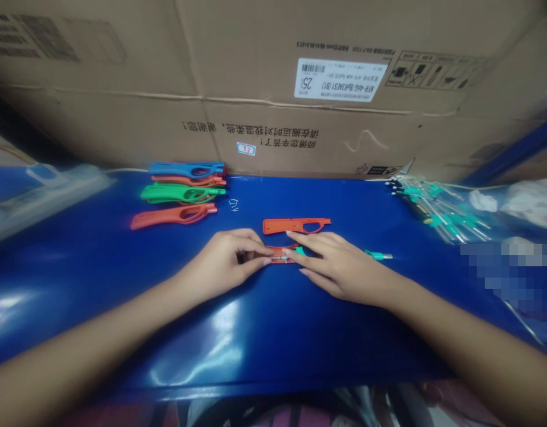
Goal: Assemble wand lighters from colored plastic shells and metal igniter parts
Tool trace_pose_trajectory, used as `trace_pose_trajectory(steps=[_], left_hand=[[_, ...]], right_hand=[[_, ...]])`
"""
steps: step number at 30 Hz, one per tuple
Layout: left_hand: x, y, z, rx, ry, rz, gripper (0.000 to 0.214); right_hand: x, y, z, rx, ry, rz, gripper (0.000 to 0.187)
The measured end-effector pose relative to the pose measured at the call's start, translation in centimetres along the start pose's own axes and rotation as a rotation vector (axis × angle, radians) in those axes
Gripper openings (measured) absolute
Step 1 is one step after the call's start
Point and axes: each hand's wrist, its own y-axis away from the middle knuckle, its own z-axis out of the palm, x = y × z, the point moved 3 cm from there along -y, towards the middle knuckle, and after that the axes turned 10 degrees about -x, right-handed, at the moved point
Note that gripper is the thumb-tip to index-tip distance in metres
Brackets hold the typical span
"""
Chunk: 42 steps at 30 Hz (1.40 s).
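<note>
An orange lighter shell half (277,251) lies between my hands, with a metallic and white part inside it and a green piece at its right. My left hand (231,255) is closed, thumb and forefinger pinching the shell's left end. Over its right end, my right hand (344,261) has its fingers stretched and apart, fingertips touching the parts in the shell. A green stem with a metal tip (380,256) sticks out beyond that hand. Just behind lies a second orange shell half (280,226) with a trigger loop. My right hand hides part of the assembly.
Blue, orange and green lighter shells (180,193) are stacked at the back left, beside several small metal bits (234,205). Metal rods with green parts (438,207) lie at the right. A cardboard wall (255,71) stands behind the blue table (202,344). Clear plastic (46,190) sits far left.
</note>
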Motion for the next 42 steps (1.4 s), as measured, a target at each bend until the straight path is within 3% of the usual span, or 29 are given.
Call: trace_pose_trajectory(steps=[9,15,17,22,25,34,42], left_hand=[[0.1,0.0,0.0,0.006,-0.038,0.023,0.021],[0.0,0.1,0.0,0.02,-0.07,0.026,0.022],[0.0,0.2,0.0,0.023,-0.081,0.031,0.022],[0.2,0.4,0.0,0.039,-0.139,0.088,0.021],[0.3,0.6,0.0,0.046,-0.182,0.127,0.02],[1.1,0.7,0.2,0.09,-0.376,0.242,0.028],[1.4,0.9,1.7,-0.113,-0.501,0.251,0.044]], right_hand=[[1.0,0.5,-0.2,0.09,-0.089,0.016,0.041],[1.0,0.6,-0.6,0.029,-0.076,-0.058,0.043],[1.1,0.7,-1.0,0.064,-0.105,-0.025,0.042],[2.1,0.9,-1.7,0.185,-0.205,0.109,0.024],[2.3,0.8,-1.5,0.146,-0.226,0.113,0.013],[2.3,0.9,-1.2,0.123,-0.236,0.086,0.012],[2.3,0.5,-0.8,0.108,-0.235,0.085,0.015]])
